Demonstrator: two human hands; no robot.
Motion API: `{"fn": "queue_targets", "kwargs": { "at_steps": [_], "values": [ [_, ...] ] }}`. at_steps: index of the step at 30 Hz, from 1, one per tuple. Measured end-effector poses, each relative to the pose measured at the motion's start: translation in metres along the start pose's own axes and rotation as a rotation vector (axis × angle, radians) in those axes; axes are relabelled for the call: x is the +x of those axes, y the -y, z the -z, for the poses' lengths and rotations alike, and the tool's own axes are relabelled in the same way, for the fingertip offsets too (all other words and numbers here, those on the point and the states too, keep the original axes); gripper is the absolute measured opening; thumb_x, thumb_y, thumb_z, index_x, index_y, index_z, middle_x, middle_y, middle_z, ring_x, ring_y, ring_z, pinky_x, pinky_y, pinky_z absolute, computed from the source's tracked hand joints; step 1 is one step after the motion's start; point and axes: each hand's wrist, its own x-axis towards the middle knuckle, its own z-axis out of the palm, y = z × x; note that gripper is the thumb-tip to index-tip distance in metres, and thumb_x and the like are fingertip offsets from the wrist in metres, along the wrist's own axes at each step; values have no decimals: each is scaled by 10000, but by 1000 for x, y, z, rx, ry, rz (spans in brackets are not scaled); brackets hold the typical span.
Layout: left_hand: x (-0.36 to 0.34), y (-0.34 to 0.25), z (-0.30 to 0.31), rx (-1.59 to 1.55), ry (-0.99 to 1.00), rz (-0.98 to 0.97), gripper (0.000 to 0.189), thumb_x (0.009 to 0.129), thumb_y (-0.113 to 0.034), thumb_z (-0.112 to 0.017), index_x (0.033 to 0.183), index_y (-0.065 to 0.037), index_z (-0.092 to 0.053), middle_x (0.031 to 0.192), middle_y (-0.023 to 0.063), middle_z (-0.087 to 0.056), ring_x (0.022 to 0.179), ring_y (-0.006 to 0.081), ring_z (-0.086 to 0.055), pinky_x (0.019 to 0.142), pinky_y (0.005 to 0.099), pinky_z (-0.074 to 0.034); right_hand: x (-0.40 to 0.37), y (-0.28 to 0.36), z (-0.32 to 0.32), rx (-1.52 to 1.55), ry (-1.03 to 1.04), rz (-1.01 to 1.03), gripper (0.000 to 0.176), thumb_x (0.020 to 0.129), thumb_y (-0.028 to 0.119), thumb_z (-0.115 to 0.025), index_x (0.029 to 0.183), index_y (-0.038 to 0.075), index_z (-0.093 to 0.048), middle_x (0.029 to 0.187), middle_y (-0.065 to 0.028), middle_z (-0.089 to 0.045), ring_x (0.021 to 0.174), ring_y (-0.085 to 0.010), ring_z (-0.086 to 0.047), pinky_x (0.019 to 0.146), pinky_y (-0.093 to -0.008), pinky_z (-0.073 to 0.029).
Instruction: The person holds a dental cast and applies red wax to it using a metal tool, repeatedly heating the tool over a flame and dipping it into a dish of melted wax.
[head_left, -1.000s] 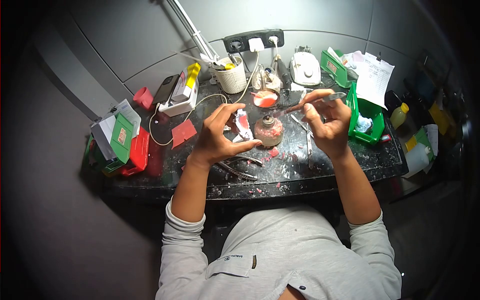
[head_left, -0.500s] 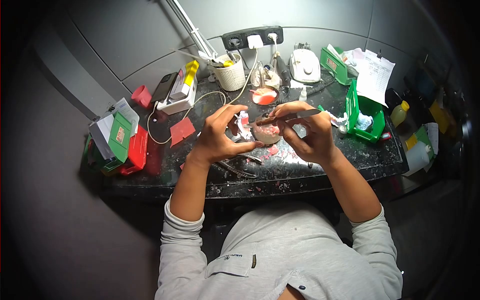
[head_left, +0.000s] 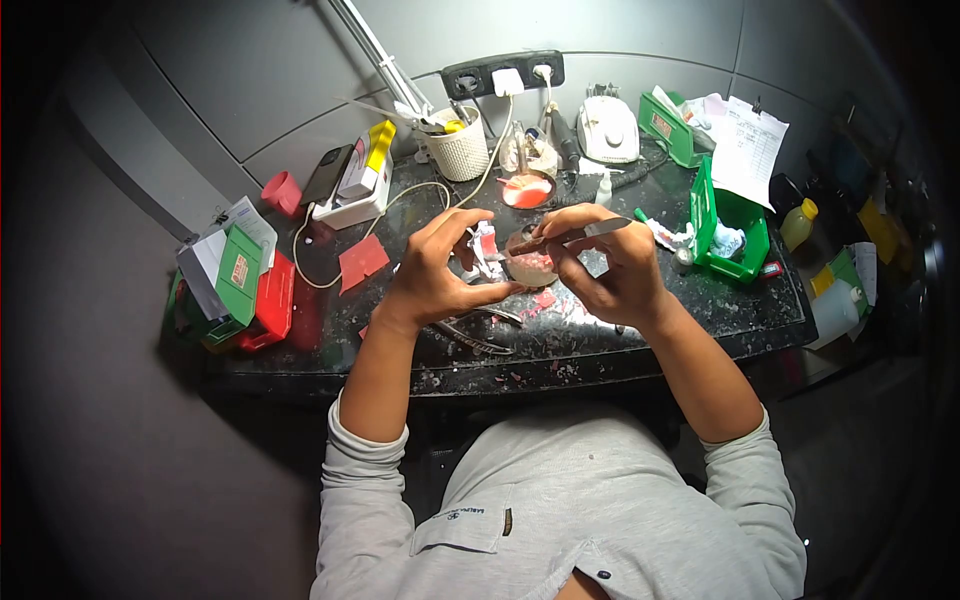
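Note:
My left hand (head_left: pixel 440 265) is closed around a white plaster dental model (head_left: pixel 487 262) with pink wax on it, held up over the worktop between thumb and fingers. A wax knife (head_left: pixel 604 228) with a brown handle is pinched in my right hand (head_left: pixel 615 265); its wide metal blade points back over the hand, and its other end points at the model. Just behind and between the hands stands a round glass vessel (head_left: pixel 533 270) with pink bits on it. Below the left hand lie metal pliers-like handles (head_left: pixel 480 335), partly hidden.
A pink wax sheet (head_left: pixel 362 262) lies left on the black worktop (head_left: pixel 600 350), which is strewn with scraps. A dish of red wax (head_left: pixel 527 190), a white tool cup (head_left: pixel 458 150) and a white device (head_left: pixel 608 130) stand behind. Green bins (head_left: pixel 735 245) sit right, a red bin (head_left: pixel 270 300) left.
My right hand and the wax knife have shifted slightly left, towards the model. My left hand keeps its hold with hardly any movement.

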Motion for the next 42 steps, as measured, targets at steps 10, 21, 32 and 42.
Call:
{"fn": "queue_targets", "kwargs": {
  "at_steps": [10, 21, 32, 42],
  "values": [
    [1, -2, 0, 17, -23, -18, 745, 568, -307, -984, 1195, -44, -678, 966, 61, -688, 729, 145, -669, 651, 284, -552, -1, 0, 0, 1, 14, 2, 286, 812, -104, -657, 1090, -39, -646, 1050, -132, -716, 909, -201, -757, 741, -294, -639],
    [0, -1, 1, 18, -25, -23, 753, 574, -305, -985, 1205, -36, -675, 971, 62, -686, 736, 138, -672, 653, 278, -555, -2, 0, 1, 6, 17, 12, 299, 804, -100, -654, 1097, -39, -642, 1038, -130, -716, 922, -206, -756, 746, -301, -642],
    [-1, -1, 6, -19, 6, 27, 776, 592, -252, -1000, 1246, -14, -657, 1020, 58, -687, 804, 110, -680, 715, 269, -566, 0, 6, 12, 14, 2, -43, 258, 797, -106, -631, 1049, -57, -654, 1004, -126, -719, 898, -197, -752, 739, -291, -634],
    [-3, 3, 12, -651, 77, 193, 854, 686, -124, -967, 1401, 26, -525, 1228, 141, -671, 1084, 157, -656, 973, 315, -542, -1, -4, 26, 63, -256, -267, 140, 900, -58, -618, 1040, -57, -632, 938, -113, -711, 821, -142, -723, 701, -263, -608]
  ]
}}
